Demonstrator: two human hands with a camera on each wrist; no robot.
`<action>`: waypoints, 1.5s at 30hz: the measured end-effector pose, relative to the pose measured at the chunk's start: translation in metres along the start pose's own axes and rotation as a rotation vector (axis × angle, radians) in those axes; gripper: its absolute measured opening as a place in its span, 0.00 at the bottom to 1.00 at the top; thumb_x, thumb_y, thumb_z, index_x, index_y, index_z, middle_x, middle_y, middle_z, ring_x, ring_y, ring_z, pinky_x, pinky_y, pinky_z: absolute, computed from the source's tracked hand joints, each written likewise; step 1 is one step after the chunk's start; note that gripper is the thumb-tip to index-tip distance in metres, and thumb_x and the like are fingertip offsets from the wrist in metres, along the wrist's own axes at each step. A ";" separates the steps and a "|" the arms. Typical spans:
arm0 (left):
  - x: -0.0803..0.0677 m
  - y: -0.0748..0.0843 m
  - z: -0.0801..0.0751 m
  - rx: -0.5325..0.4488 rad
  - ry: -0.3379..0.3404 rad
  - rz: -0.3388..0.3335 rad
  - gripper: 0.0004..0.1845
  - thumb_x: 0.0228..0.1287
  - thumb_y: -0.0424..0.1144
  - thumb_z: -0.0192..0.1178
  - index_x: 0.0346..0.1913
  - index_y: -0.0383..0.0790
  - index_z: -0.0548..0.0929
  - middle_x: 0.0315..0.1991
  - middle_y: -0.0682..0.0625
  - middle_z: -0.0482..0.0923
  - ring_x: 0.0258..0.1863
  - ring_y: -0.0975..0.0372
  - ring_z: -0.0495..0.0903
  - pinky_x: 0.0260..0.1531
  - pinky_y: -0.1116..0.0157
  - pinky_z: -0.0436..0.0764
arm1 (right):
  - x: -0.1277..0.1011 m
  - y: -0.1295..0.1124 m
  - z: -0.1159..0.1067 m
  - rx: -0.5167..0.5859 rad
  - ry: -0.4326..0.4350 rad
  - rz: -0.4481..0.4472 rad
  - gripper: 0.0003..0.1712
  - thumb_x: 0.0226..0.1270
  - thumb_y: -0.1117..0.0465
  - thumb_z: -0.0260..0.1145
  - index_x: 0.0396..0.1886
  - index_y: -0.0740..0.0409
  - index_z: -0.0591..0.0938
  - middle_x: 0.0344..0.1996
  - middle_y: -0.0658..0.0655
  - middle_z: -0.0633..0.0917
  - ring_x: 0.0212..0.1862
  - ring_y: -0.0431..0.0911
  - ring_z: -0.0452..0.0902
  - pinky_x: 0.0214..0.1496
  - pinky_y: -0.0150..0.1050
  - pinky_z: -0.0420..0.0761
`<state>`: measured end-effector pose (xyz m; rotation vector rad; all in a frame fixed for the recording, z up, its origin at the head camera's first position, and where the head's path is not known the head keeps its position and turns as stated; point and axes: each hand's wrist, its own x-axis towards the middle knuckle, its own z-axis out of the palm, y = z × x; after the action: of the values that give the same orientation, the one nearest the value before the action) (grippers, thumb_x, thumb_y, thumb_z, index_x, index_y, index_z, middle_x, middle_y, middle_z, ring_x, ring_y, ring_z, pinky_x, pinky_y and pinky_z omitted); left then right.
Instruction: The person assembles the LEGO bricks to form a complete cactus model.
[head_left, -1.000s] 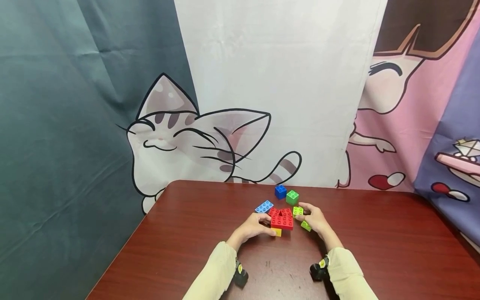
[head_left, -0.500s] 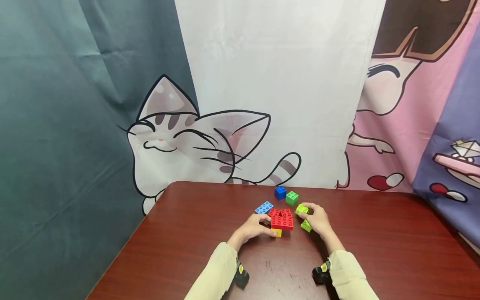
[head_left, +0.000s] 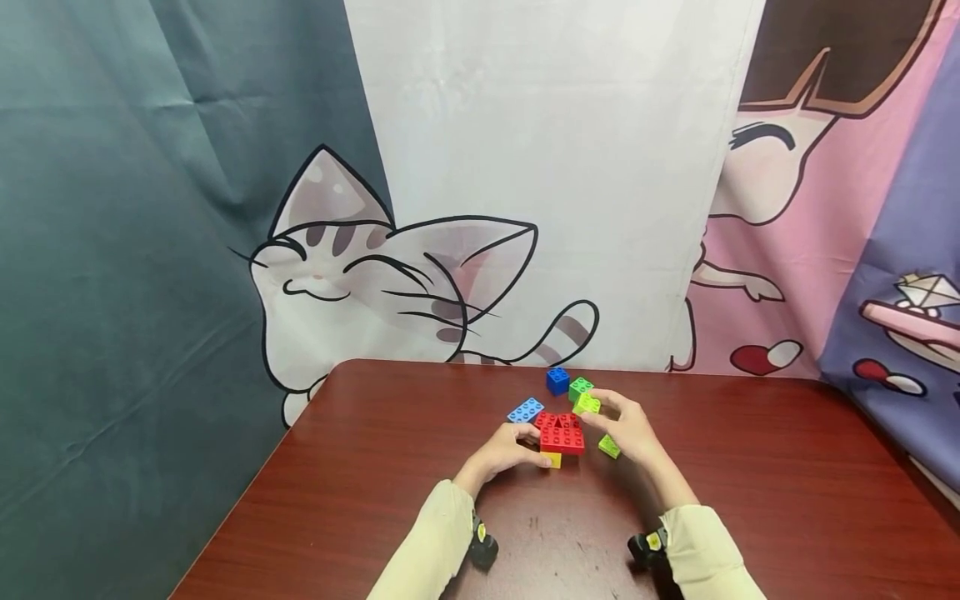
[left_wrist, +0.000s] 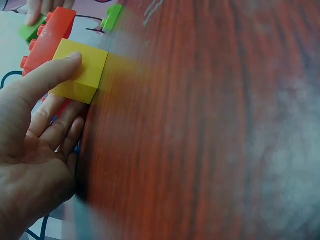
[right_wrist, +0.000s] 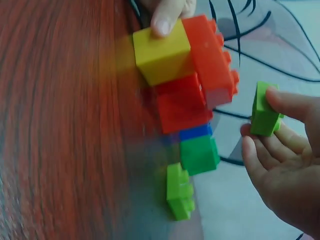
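Note:
In the head view my left hand point(head_left: 502, 452) holds a small assembly of toy building bricks from its left side. Its thumb presses a yellow brick point(left_wrist: 80, 72), and a red brick point(head_left: 562, 442) sits on top of that one. Another red brick point(right_wrist: 181, 107) stands on the table behind the yellow one. Between thumb and fingers, my right hand point(head_left: 632, 427) pinches a lime green brick point(right_wrist: 265, 111). This brick is raised off the table, just behind and to the right of the red bricks, its studs facing up.
A second lime brick point(head_left: 609, 447) lies on the table below the right hand. Farther back are a green brick point(head_left: 579, 387), a dark blue brick point(head_left: 557, 381) and a long light blue brick point(head_left: 526, 410). The brown table point(head_left: 360, 467) ends at a cartoon-printed curtain point(head_left: 600, 167).
The right hand first shifts the lime brick slightly right, away from the red bricks, then lifts it up and left. The left hand stays on the yellow brick.

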<state>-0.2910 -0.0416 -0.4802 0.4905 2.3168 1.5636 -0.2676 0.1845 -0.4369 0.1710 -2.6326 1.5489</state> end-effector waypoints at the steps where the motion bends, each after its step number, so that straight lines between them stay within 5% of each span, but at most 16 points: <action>1: 0.000 0.000 -0.001 0.001 -0.005 0.006 0.16 0.50 0.35 0.74 0.43 0.36 0.84 0.42 0.47 0.86 0.40 0.65 0.80 0.50 0.65 0.80 | -0.001 -0.003 0.002 0.002 -0.025 -0.011 0.28 0.66 0.57 0.66 0.63 0.65 0.74 0.60 0.70 0.78 0.59 0.62 0.76 0.61 0.55 0.78; 5: -0.001 0.000 -0.004 0.014 -0.019 0.043 0.17 0.50 0.40 0.75 0.42 0.38 0.84 0.41 0.50 0.86 0.38 0.67 0.79 0.47 0.68 0.81 | -0.002 -0.010 0.008 0.003 -0.121 -0.061 0.27 0.66 0.56 0.67 0.61 0.65 0.76 0.58 0.68 0.80 0.57 0.60 0.77 0.58 0.54 0.81; 10: 0.002 -0.001 -0.002 -0.009 -0.008 -0.006 0.17 0.51 0.35 0.74 0.45 0.36 0.85 0.44 0.46 0.86 0.41 0.65 0.79 0.50 0.66 0.80 | -0.002 -0.013 0.017 -0.016 -0.160 -0.112 0.23 0.65 0.58 0.67 0.57 0.64 0.78 0.56 0.67 0.81 0.55 0.59 0.79 0.56 0.51 0.82; 18: 0.001 -0.001 -0.001 0.014 -0.002 -0.013 0.16 0.53 0.34 0.72 0.46 0.37 0.84 0.45 0.45 0.86 0.41 0.63 0.80 0.51 0.63 0.81 | -0.001 -0.016 0.026 -0.060 -0.221 -0.144 0.27 0.63 0.60 0.68 0.60 0.66 0.77 0.54 0.66 0.82 0.46 0.50 0.79 0.41 0.28 0.81; 25: 0.003 -0.001 -0.001 -0.007 0.002 0.008 0.16 0.52 0.32 0.73 0.45 0.35 0.84 0.45 0.44 0.86 0.41 0.64 0.81 0.49 0.66 0.81 | -0.001 -0.016 0.027 -0.078 -0.249 -0.195 0.24 0.64 0.59 0.68 0.58 0.64 0.79 0.51 0.65 0.84 0.48 0.49 0.79 0.46 0.31 0.81; 31: 0.001 -0.001 0.000 -0.013 0.012 -0.001 0.16 0.51 0.31 0.73 0.44 0.35 0.84 0.44 0.44 0.86 0.41 0.63 0.81 0.49 0.66 0.81 | 0.000 -0.006 0.028 0.008 -0.286 -0.214 0.25 0.65 0.58 0.66 0.59 0.66 0.77 0.52 0.66 0.83 0.48 0.48 0.79 0.46 0.27 0.80; 45: 0.000 -0.003 0.000 -0.018 0.003 0.011 0.16 0.52 0.32 0.72 0.45 0.35 0.84 0.44 0.45 0.85 0.41 0.64 0.78 0.46 0.70 0.80 | 0.006 0.013 0.032 0.118 -0.289 -0.124 0.26 0.63 0.56 0.68 0.59 0.62 0.78 0.53 0.65 0.84 0.48 0.46 0.78 0.47 0.27 0.79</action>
<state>-0.2916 -0.0425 -0.4830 0.4973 2.3035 1.5898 -0.2761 0.1618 -0.4627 0.5963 -2.6718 1.7548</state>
